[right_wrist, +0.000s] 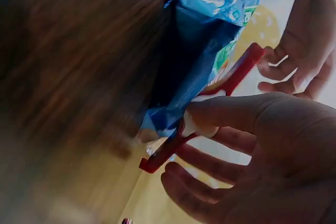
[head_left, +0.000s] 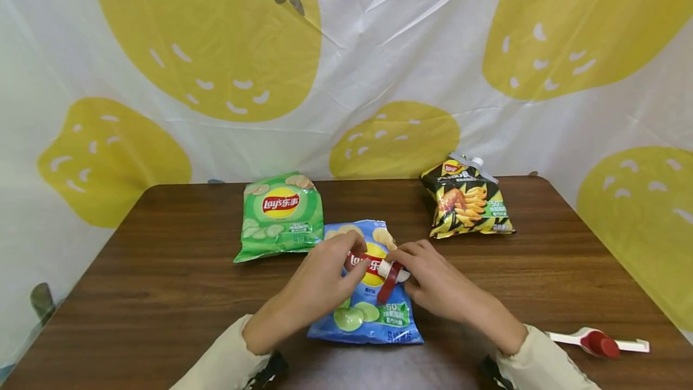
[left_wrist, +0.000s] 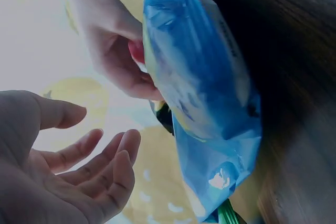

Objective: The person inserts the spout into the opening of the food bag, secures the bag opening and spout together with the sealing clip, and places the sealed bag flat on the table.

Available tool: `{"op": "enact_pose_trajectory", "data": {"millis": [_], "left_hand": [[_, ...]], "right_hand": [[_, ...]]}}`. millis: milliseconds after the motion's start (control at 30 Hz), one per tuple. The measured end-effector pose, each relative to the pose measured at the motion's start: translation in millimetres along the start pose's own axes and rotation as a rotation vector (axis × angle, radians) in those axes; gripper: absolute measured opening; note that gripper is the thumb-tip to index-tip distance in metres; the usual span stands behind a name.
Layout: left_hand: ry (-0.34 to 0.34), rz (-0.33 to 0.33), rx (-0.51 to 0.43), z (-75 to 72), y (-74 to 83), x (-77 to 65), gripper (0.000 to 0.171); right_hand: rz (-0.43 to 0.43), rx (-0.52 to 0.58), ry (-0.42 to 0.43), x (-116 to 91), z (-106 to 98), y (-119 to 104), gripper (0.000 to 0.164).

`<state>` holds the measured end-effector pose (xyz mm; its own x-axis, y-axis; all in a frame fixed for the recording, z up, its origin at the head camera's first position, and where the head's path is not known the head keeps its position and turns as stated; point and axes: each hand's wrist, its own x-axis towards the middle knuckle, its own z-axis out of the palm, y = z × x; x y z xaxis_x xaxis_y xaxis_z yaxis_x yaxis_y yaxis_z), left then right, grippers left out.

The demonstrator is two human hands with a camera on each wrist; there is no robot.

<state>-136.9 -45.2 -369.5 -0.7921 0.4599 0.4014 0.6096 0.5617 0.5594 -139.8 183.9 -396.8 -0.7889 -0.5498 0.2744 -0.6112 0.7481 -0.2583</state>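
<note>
Red-and-white clip is what I am watching: it sits above the face of the blue chip bag, which lies on the dark table nearest the person. On my right wrist feed the right hand pinches its white middle, thumb on one side, fingers behind, with a red arm sticking out at each end. The left hand grips nothing; its fingers curl loosely near one red end, and I cannot tell whether they touch it. I take the step in hand to be handling the clip over the bag. To do that well, I would leave the pinch at the middle, where it seems best balanced, and let the left fingers steady the nearer red arm so the piece does not twist. Pressing down looks unwise, since the bag seems plump and its contents could crush. I would also mind the green bag just beside the blue one; the black bag and the spare white clip sit well apart.
</note>
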Motion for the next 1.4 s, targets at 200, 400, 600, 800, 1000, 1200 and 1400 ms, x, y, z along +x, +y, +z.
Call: {"op": "enact_pose_trajectory", "data": {"millis": [200, 400, 600, 800, 1000, 1200, 1400], "left_hand": [[-0.037, -0.018, 0.01, 0.5, 1.6, -0.8, 0.012], [-0.138, -0.017, 0.055, 1.7, -1.2, -1.9, 0.021], [-0.142, 0.041, 0.026, -6.9, -4.7, -0.6, 0.012], [0.023, 0.09, -0.009, -23.4, -4.8, 3.1, 0.012], [0.024, 0.079, -0.042, -25.4, -3.6, 5.2, 0.011], [-0.004, 0.022, -0.094, -30.2, -3.0, 5.3, 0.012], [-0.21, -0.023, -0.471, -41.0, -2.1, 2.5, 0.016]], "right_hand": [[-0.009, -0.026, 0.025, 4.9, -1.4, 1.6, 0.026], [0.026, -0.022, 0.051, 5.6, -13.8, -3.2, 0.021], [-0.055, 0.05, 0.127, 4.4, -33.2, -5.6, 0.021], [-0.048, 0.149, 0.158, 2.9, -48.8, 3.4, 0.015], [-0.025, 0.169, 0.149, 2.0, -52.3, 7.7, 0.004], [0.001, 0.313, 0.14, -1.2, -60.7, 7.6, 0.006], [0.082, 0.73, 0.049, -4.9, -74.2, 8.7, 0.014]]}}
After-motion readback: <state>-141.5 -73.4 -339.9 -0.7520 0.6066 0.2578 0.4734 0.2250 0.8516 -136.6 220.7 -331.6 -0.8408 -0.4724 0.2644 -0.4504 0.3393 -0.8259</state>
